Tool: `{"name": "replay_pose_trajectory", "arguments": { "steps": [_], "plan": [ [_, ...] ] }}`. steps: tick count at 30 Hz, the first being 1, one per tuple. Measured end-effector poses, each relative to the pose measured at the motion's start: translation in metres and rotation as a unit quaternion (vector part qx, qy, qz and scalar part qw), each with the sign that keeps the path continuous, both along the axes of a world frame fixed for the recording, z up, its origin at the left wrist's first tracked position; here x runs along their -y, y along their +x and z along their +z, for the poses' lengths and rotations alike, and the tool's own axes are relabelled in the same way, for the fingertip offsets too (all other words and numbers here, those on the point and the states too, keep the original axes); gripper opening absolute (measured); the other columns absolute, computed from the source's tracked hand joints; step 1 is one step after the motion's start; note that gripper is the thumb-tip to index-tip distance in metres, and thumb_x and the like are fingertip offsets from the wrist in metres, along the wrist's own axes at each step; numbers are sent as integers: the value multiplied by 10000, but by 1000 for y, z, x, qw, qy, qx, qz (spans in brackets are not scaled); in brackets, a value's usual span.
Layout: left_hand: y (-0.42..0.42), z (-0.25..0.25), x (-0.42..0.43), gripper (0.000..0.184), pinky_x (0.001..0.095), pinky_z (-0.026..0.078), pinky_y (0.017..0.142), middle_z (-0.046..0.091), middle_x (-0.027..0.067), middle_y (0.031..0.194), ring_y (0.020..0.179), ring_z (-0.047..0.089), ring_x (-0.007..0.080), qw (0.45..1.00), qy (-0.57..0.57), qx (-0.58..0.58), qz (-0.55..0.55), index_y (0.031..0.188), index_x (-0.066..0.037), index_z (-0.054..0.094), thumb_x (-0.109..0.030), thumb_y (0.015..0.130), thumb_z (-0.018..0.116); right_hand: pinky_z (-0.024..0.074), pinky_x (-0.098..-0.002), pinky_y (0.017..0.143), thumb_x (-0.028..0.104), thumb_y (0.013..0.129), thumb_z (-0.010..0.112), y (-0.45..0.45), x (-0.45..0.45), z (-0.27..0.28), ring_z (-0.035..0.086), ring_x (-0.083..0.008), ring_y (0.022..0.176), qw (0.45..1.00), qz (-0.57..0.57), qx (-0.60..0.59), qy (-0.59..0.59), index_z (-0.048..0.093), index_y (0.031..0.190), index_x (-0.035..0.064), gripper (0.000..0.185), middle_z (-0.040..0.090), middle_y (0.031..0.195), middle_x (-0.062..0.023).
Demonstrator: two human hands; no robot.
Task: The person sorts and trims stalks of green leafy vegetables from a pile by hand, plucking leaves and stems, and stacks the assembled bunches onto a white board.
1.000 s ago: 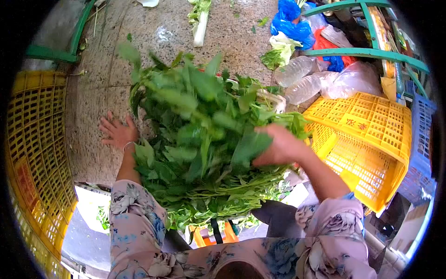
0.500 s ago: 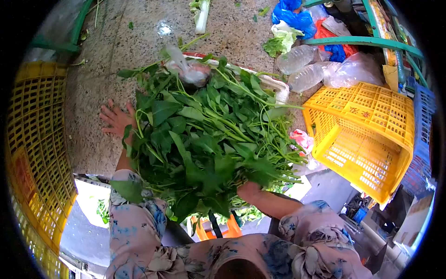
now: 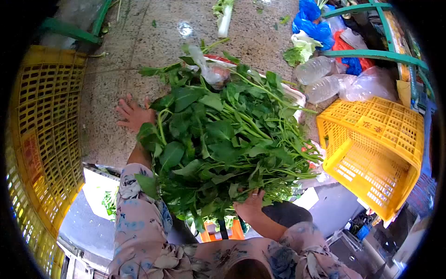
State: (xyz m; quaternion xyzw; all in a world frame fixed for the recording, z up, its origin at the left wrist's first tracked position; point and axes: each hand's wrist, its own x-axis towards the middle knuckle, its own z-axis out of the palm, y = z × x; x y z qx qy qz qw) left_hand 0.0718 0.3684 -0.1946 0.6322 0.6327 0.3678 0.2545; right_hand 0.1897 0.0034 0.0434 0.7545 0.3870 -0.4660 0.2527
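My left hand (image 3: 134,115) has its grip open, the fingers spread apart and palm down on the speckled stone surface (image 3: 111,83), with its wrist beside the pile of leafy greens (image 3: 218,139). My right hand (image 3: 251,204) is at the near edge of that pile, touching the lowest stems and leaves. A ring (image 3: 254,195) shows on 1 finger, but leaves cover some fingertips, so I cannot tell whether this grip is closed on stems or only resting against them.

The greens lie heaped between and beyond my 2 hands, overhanging the near edge. They hide most of a white container (image 3: 293,95); I can make out only its far rim. A knotted clear plastic bag (image 3: 211,72) sits on the far side of the heap, its contents hard to read.

Farther out are a pale vegetable stalk (image 3: 225,21), a loose cabbage leaf (image 3: 302,48) and 2 clear bottles (image 3: 316,79). To the right, a yellow crate (image 3: 376,128) lies tipped, its opening toward me. At the left, another yellow basket (image 3: 44,121) is cut off by the dark round border of my view.
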Motion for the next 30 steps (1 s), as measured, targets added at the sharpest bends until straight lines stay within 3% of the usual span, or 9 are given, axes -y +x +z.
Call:
{"name": "replay_pose_trajectory", "arguments": {
  "steps": [2,5,7,9,13,18,22,25,30],
  "plan": [
    [-32,-57,-24,663,655,38,919,116,84,1423,1306,88,307,998,-16,53,-3,1356,-179,214,-578,832,292,138,-566,936,450,770,469,6,-6,24,192,-441,1208,999,-3,-20,30,432,1223,134,553,218,1317,-294],
    [36,66,-48,713,686,50,897,7,126,1429,1315,6,306,899,-297,-320,30,1366,-149,158,-596,825,281,166,-557,954,430,731,570,13,15,47,211,-447,1211,987,48,-42,146,441,1218,72,619,189,1315,-325],
    [68,74,-63,710,685,42,905,-34,154,1423,1315,-23,308,886,-313,-276,202,1374,-170,118,-592,827,281,264,-474,955,339,736,619,44,7,69,246,-418,1215,976,114,-180,-37,481,1198,108,535,145,1341,-308],
    [57,59,-61,690,685,34,907,-46,154,1422,1315,-36,304,885,-296,-294,209,1374,-191,113,-585,832,277,390,-430,852,123,779,542,84,-11,106,411,-436,1083,915,-91,-324,222,538,1102,73,328,289,1273,-315],
    [70,66,-64,631,689,34,902,-38,144,1425,1317,-31,297,875,-256,-343,228,1372,-253,115,-565,846,269,463,-317,677,161,808,538,203,-125,169,607,-266,753,907,-185,-379,-23,625,783,46,147,627,795,-138],
    [56,28,-67,613,685,58,904,10,143,1425,1317,-3,292,883,-170,-361,245,1369,-271,121,-560,849,268,446,-394,625,145,776,523,275,-259,51,561,-296,718,869,93,54,484,584,940,80,187,578,748,-123],
    [61,40,-66,617,676,76,911,33,140,1424,1317,8,289,861,-186,-405,243,1367,-271,129,-566,846,276,456,-384,748,97,740,517,265,-345,-92,536,-286,897,786,251,28,564,573,1022,131,290,519,1061,-82],
    [65,46,-68,622,674,79,913,39,141,1424,1317,12,290,855,-189,-412,250,1368,-266,130,-567,845,280,462,-380,755,105,723,541,264,-378,-119,554,-268,889,872,272,-57,403,586,1012,151,296,541,1053,-74],
    [68,56,-68,620,665,86,921,53,125,1425,1313,33,296,853,-225,-401,248,1365,-275,145,-579,841,277,441,-416,651,184,815,459,339,-455,-116,570,-316,780,837,44,67,542,580,954,150,187,592,843,-135]
  ]
}}
